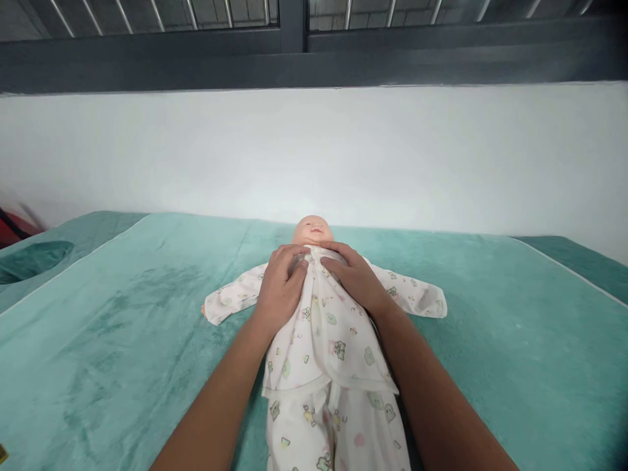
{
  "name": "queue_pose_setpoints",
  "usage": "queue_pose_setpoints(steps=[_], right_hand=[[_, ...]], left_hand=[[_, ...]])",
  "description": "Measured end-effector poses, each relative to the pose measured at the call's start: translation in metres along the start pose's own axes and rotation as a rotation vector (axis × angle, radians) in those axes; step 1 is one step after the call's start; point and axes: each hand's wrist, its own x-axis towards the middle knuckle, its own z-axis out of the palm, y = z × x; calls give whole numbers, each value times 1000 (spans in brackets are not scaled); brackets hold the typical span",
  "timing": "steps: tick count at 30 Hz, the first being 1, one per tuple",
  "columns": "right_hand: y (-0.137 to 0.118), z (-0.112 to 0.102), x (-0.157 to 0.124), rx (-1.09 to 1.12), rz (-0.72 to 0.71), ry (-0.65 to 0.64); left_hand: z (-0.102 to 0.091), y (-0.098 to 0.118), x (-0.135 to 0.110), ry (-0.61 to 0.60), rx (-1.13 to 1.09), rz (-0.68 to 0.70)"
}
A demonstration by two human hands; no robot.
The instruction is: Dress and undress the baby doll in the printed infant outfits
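Note:
A baby doll (313, 227) lies on its back, head toward the wall and arms spread. It is dressed in a white baby top (324, 333) with small animal prints and matching trousers (304, 428). At the upper chest, my left hand (283, 288) is closed on the top's left front near the collar, thumb and fingers bent around the fabric. Facing it, my right hand (354, 276) holds the right front near the neckline in the same way. The sleeves stretch out to both sides, and the fingertips are partly hidden.
A teal plush cover (122, 327) lies under the doll. Behind it rises a white wall (314, 150) below a dark window frame (294, 59) with metal bars. A red object (14, 229) sits at the far left edge.

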Motion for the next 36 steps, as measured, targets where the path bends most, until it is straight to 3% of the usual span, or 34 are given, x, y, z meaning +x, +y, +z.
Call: queue_pose_setpoints(steps=[5,8,11,13,15,17,20,28,36], right_hand=[[-4,-9,-1,187,21,143],[-22,-24,-11,55,52,212],[-48,-34,-34,-238,59,47],[-63,-32,-52,-379,50,-132],[-71,-24,-68,-463,36,-229],[-71,-16,-77,-537,24,-220],[-63,-12,-80,-587,12,-187],[-40,-38,-65,-162,94,-394],[-34,-30,-60,325,88,-377]], left_hand=[[-9,7,-1,52,-90,-18],[-16,13,-3,-25,-193,-114],[-26,20,-3,-180,-196,-173],[-35,25,-3,-344,-149,-169],[-43,29,-1,-513,-109,-144],[-48,31,0,-638,-87,-125],[-49,33,-1,-690,-48,-90],[-41,38,-5,-629,-16,-49],[-39,44,-8,-568,-208,-162]])
